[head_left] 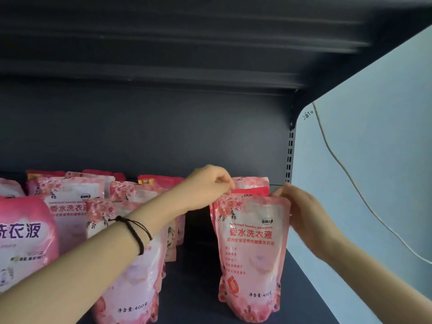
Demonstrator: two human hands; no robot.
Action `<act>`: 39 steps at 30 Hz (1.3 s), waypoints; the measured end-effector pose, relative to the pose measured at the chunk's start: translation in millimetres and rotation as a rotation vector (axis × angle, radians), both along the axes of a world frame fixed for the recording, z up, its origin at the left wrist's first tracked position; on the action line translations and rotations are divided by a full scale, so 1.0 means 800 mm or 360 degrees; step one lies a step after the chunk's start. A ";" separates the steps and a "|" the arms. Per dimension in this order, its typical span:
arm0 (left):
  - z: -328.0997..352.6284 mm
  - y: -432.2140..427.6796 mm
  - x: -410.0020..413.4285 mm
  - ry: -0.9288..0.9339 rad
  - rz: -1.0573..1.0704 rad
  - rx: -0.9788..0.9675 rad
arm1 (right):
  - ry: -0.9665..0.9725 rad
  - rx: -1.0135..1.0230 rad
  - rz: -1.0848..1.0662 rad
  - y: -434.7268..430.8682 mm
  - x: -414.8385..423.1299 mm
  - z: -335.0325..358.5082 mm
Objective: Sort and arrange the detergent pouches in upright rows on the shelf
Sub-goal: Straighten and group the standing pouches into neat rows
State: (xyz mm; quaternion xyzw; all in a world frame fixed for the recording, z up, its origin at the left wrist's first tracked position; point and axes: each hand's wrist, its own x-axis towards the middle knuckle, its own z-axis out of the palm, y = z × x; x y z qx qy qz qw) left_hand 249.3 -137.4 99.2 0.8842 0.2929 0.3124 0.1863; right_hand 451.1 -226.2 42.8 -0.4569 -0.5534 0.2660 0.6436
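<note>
A pink floral detergent pouch (251,253) stands upright at the front of the right-hand row on the dark shelf (194,288). Behind it stand a red-topped pouch (253,191) and another pink pouch (253,182). My left hand (210,185) reaches over from the left and pinches the top left corner of a pouch in that row; which pouch I cannot tell. My right hand (301,211) holds the front pouch's upper right edge with its fingers curled round it. More pink pouches (70,206) stand in rows at the left.
A large pink pouch (23,242) with bold lettering stands at the far left front. The white side panel (374,183) closes the shelf on the right, with a thin cable running down it. A dark gap lies between the left rows and the right row.
</note>
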 end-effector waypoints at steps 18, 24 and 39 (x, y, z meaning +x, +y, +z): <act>0.062 0.060 0.030 0.0707 0.0098 0.0388 | -0.1409 -0.0353 -0.0381 0.070 0.048 0.098; 0.099 0.058 -0.010 -0.0213 0.0022 0.0147 | -0.0245 0.0113 -0.0163 0.066 -0.009 0.139; 0.102 0.007 -0.122 -0.1566 -0.0391 -0.0280 | 0.0201 0.0841 -0.0646 0.022 -0.214 0.188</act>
